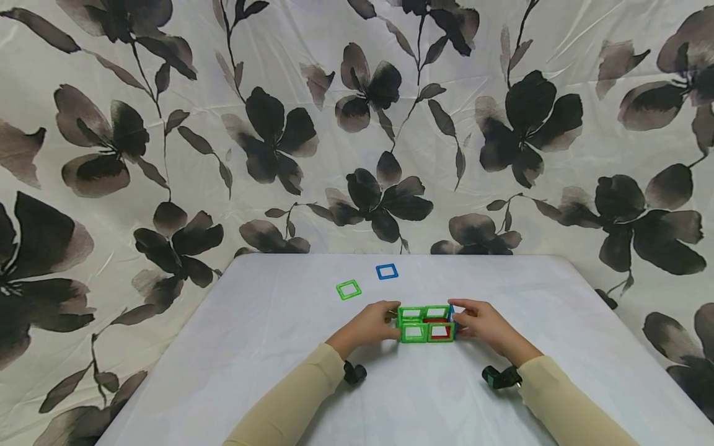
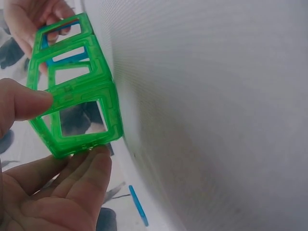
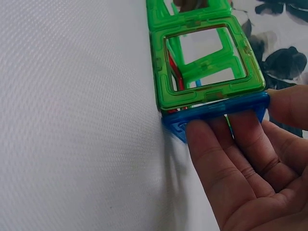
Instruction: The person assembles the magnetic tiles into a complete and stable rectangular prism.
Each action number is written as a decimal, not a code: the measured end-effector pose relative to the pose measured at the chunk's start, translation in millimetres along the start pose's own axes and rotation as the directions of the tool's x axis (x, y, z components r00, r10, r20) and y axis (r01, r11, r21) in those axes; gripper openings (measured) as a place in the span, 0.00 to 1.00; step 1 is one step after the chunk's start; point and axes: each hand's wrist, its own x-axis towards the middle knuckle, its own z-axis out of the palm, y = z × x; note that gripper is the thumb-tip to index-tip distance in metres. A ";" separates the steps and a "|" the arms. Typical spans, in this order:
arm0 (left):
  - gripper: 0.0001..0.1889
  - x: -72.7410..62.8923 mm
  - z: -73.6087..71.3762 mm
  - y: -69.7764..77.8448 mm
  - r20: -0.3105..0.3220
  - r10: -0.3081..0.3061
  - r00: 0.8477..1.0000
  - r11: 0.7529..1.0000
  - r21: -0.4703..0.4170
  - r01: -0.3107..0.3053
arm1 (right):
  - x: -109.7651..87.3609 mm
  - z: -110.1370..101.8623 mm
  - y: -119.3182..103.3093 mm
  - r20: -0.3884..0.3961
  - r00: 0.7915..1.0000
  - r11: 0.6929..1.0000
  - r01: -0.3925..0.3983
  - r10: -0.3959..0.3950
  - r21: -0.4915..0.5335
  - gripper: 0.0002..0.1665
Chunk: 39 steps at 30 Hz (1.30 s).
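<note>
A low box of magnetic tiles (image 1: 414, 334) stands on the table, with green frames on its front and top. A red tile (image 1: 440, 332) shows through the green frames, and a blue tile (image 3: 216, 109) closes its right end. My left hand (image 1: 372, 323) grips the left end, the thumb on a green frame (image 2: 77, 96) and the other fingers at the opposite edge. At the right end, my right hand (image 1: 484, 323) holds the blue tile, fingertips against its outer face and one finger at its upper corner. The box's back is mostly hidden.
A loose green square tile (image 1: 348, 289) lies flat behind the box to the left. Near the table's far edge lies a loose blue square tile (image 1: 387, 271). A flowered cloth (image 1: 368, 198) hangs behind the white table (image 1: 251, 347).
</note>
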 end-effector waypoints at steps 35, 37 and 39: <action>0.34 24.2 -41.8 -30.8 -0.106 -0.093 0.990 0.975 0.191 0.112 | 2.2 -1.3 1.6 0.013 1.000 1.000 0.015 -0.015 0.012 0.30; 0.34 26.4 -45.2 -32.5 -0.116 -0.099 0.988 0.965 0.232 0.123 | 2.0 -0.5 2.4 0.011 1.000 1.000 0.009 -0.010 0.019 0.30; 0.34 28.5 -48.0 -34.6 -0.120 -0.106 0.987 0.954 0.268 0.135 | 1.9 0.2 3.6 0.019 1.000 1.000 0.016 -0.016 0.014 0.30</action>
